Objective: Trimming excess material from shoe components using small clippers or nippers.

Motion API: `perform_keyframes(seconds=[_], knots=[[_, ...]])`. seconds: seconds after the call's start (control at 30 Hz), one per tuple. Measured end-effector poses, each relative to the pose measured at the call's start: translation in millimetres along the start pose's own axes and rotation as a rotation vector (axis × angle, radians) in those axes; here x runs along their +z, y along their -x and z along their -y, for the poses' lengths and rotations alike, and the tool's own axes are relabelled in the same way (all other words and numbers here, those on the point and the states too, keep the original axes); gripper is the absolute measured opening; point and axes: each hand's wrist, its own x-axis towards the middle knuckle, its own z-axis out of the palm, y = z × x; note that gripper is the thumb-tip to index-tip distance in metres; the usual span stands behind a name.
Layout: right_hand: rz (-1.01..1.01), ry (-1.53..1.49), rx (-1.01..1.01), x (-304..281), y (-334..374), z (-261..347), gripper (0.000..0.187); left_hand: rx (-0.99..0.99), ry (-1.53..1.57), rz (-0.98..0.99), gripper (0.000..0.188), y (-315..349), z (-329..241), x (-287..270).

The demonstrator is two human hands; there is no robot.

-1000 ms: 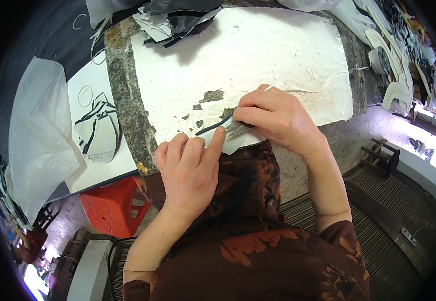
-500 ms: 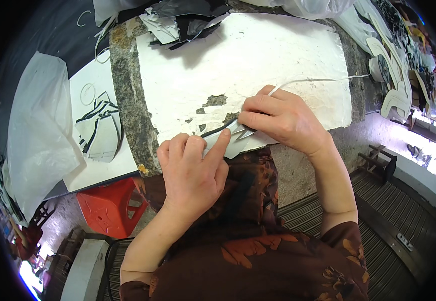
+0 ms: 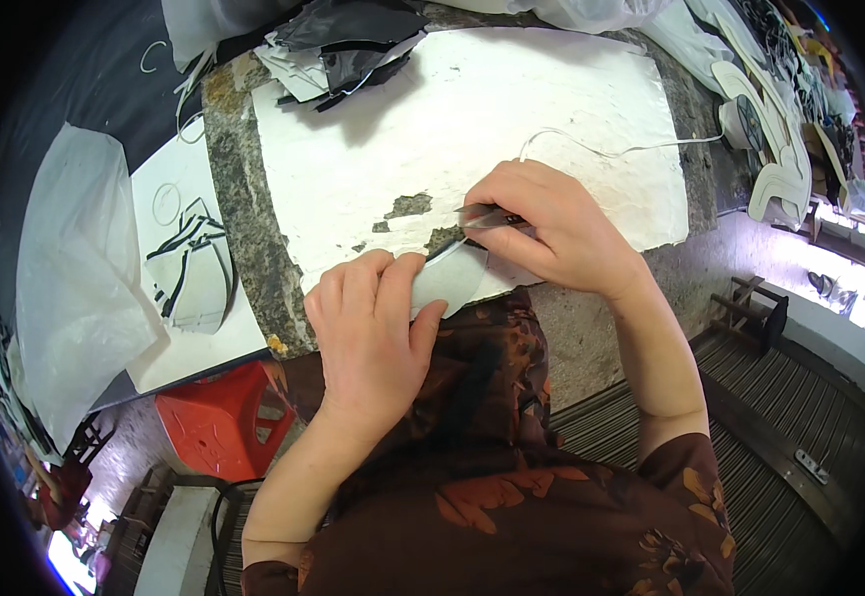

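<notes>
1. Currently presses the grey piece (image 3: 457, 278) onto the white sheet (image 3: 551, 89) at the near edge of the tabletop (image 3: 238, 189), left hand (image 3: 368, 333) laid over it, fingers together, thumb apart, not clenched round anything.
2. Could let the piece slide or twist, probably through pressure at one end only, or through catching on the torn patches of the sheet.
3. Could nick the dark edge (image 3: 444, 247) or a left fingertip with the scissors (image 3: 487, 216), gripped in the closed right hand (image 3: 551, 223) and pointed leftward; likeliest from swinging in too close. Hard to tell how far apart at the blades, or whether touching the edge.
4. Could snag the white tape (image 3: 681, 142), looped loosely behind the right hand and leading to the roll (image 3: 738, 121), if tugged suddenly.
5. Compared with half a second ago, has drawn the left forefinger back beside the other fingers, baring more of the piece.
6. Has also raised the scissors from over the piece to beyond its upper edge, and let the tape go from nearly straight to slack.
7. Shows no rearrangement among the dark scraps (image 3: 353, 45) farther off.
</notes>
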Motion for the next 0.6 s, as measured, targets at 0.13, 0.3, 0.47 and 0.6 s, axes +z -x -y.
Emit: perform_keyframes(seconds=[0.13, 0.3, 0.47, 0.6], knots=[[0.050, 0.060, 0.155, 3, 1, 4, 0.022, -0.046, 0.068, 0.059, 0.047, -7, -2, -6], [0.046, 0.020, 0.230, 2, 7, 12, 0.025, -0.076, 0.128, 0.119, 0.047, -9, 2, -8], [0.100, -0.169, 0.370, -5, 10, 19, 0.030, -0.206, 0.280, 0.250, 0.058, -14, -3, -21], [0.146, -0.230, 0.411, -10, 8, 24, 0.027, -0.316, 0.467, 0.420, 0.057, -22, 7, -34]])
